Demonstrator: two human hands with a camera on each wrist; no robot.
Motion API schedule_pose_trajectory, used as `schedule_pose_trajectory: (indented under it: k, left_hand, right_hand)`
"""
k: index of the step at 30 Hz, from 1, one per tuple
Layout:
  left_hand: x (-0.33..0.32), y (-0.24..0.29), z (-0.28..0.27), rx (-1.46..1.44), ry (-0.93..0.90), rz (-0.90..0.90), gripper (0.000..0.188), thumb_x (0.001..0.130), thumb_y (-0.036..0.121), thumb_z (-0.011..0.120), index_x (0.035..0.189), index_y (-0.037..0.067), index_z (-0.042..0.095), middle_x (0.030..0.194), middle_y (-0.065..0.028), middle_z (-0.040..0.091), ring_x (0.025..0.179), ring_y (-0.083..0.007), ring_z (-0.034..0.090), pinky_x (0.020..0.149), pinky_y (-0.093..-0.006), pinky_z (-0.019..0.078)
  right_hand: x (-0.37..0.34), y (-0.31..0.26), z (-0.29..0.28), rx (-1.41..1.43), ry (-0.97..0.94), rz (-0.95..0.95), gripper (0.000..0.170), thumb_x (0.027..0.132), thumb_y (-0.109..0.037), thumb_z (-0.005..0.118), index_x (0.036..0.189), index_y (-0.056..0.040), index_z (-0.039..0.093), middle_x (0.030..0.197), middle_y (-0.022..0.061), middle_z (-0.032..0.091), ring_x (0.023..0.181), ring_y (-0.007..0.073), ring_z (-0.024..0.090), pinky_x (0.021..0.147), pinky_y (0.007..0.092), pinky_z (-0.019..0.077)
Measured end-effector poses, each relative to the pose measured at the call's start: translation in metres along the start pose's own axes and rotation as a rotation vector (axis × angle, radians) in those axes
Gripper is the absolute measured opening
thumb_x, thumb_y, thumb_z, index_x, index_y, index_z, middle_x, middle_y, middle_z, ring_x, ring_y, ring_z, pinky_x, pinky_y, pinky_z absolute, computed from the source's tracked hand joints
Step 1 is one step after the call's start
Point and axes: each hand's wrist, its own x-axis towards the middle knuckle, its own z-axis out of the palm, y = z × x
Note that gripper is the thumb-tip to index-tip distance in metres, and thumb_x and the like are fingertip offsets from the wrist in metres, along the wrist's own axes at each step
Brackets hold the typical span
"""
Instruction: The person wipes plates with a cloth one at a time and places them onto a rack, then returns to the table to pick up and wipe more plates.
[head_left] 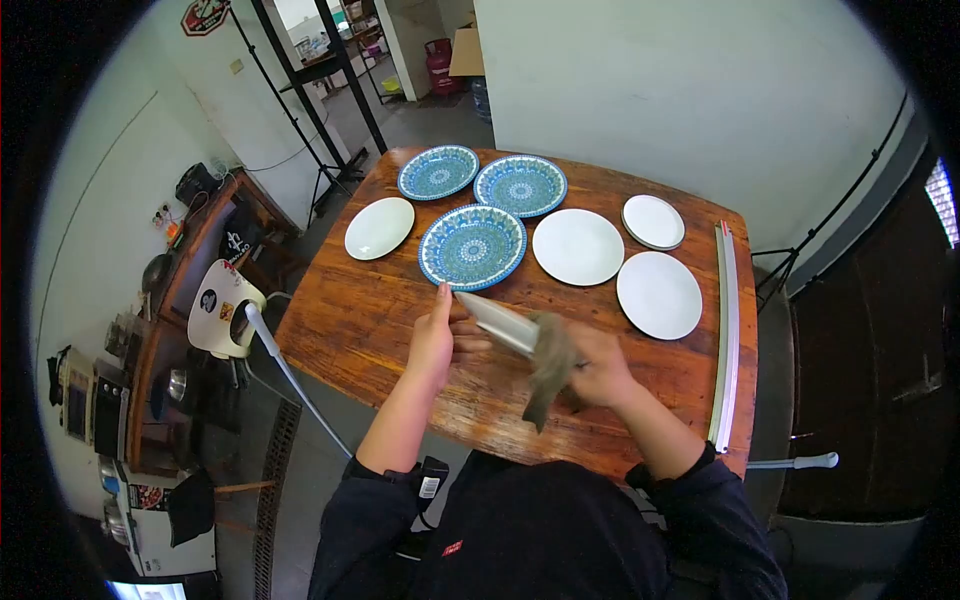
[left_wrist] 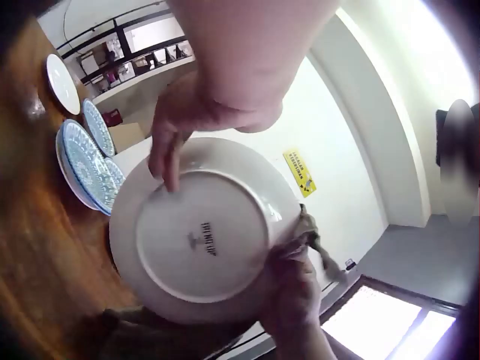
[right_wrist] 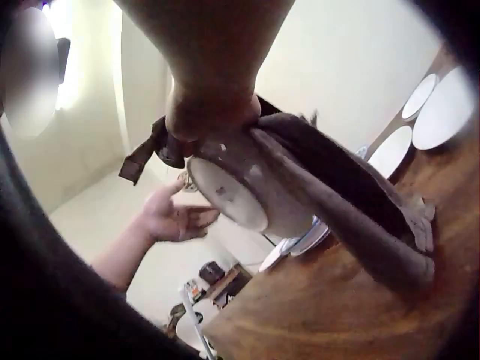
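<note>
Presently, right hand (head_left: 598, 366) fingers gripping tilted white plate (left_wrist: 202, 259) through cloth (head_left: 551, 362); plate held above surface (head_left: 335, 310), near blue patterned dish (head_left: 472, 247). Left hand (head_left: 436, 340) beside plate, fingers uncurled; contact cannot be told.

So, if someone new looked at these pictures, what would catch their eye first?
Probably the three blue patterned plates, grouped toward the far side of the wooden table, with plain white plates to either side. Next, likely the pale plate held up over the table's near part, its underside facing the wrist cameras: the right hand grips it together with a drab cloth, and the left hand is at its other side.
</note>
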Motion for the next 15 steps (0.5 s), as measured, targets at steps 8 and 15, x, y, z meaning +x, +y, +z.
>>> schedule_pose_trajectory:
  k: [8,15]
  left_hand:
    - [0.0,-0.035,-0.015,-0.125,-0.51,0.242,0.039,0.077,0.02,0.056,0.109,0.0,0.045,0.104,-0.01,0.052,0.096,-0.0185,0.049,0.082,-0.031,0.0387]
    - [-0.024,-0.023,0.005,-0.24,-0.501,0.186,0.032,0.08,0.015,0.052,0.107,-0.001,0.046,0.102,-0.0101,0.053,0.092,-0.0186,0.051,0.078,-0.031,0.0418]
  right_hand:
    - [0.0,0.024,-0.04,0.757,0.198,0.453,0.02,0.066,0.003,0.057,0.087,-0.0002,0.055,0.081,0.003,0.057,0.068,0.0095,0.053,0.063,0.0236,0.0444]
    - [0.013,0.027,-0.042,0.839,0.737,0.361,0.029,0.074,-0.009,0.045,0.1,0.0025,0.049,0.081,0.0095,0.056,0.066,0.0146,0.053,0.059,0.0248,0.0448]
